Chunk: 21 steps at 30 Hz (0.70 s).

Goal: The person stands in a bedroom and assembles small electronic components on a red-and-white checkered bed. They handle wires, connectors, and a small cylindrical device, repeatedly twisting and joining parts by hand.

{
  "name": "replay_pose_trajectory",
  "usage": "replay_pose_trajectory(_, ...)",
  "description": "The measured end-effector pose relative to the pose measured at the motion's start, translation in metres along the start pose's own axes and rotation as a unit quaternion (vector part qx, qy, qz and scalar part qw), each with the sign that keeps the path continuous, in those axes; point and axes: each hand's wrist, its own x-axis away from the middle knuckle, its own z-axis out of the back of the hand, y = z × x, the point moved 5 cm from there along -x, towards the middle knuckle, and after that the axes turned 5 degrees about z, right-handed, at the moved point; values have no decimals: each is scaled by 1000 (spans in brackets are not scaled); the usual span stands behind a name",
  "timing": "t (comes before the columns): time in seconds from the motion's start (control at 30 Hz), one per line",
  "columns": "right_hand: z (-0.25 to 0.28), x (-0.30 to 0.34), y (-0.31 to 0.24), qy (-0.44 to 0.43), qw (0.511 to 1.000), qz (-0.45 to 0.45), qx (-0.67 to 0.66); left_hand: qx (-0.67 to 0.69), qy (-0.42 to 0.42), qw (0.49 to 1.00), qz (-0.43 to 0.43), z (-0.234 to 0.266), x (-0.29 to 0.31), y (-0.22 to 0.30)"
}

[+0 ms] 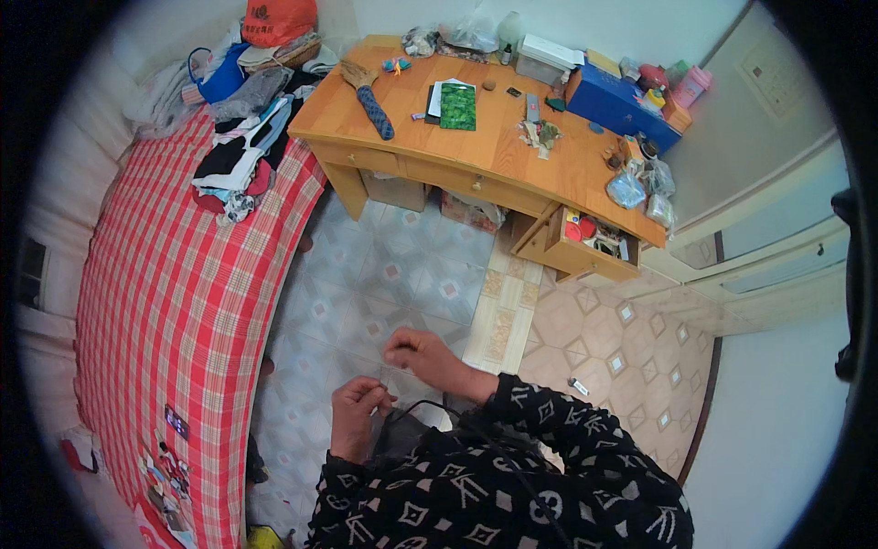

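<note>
While both hands hover over floor (366,293), left hand (355,416) at 6 o'clock: grip pinched together on thin thread (391,377), barely visible. Right hand (422,355) just beside, toward 1 o'clock: fingers curled together, thread contact unclear. Black cable (430,404) below hands. Worktop (494,137) at 12 o'clock; bed (174,311) at 9.

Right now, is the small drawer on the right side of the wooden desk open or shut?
Open: the small wooden drawer juts out from under the wooden desk, with red and mixed small items visible inside.

Blue box (615,105) on desk (494,151)
</note>
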Motion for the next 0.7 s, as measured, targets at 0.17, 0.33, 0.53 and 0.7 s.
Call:
replay_pose_trajectory(0.17, 113, -63, 28, 162, 979, -21, 122, 11, 103, 995, -9, 32, -18, 15)
replay_pose_trajectory(0.33, 267, -110, 35, 314, 870, 84, 369, 48, 129, 990, -40, 58, -44, 21)
replay_pose_trajectory(0.53, 404, -164, 39, 349, 781, 10, 518, 41, 165, 984, -52, 51, -81, 35)
replay_pose_trajectory(0.7, 473, -225, 39, 332, 695, -80, 632, 46, 219, 972, -64, 13, -125, 53)
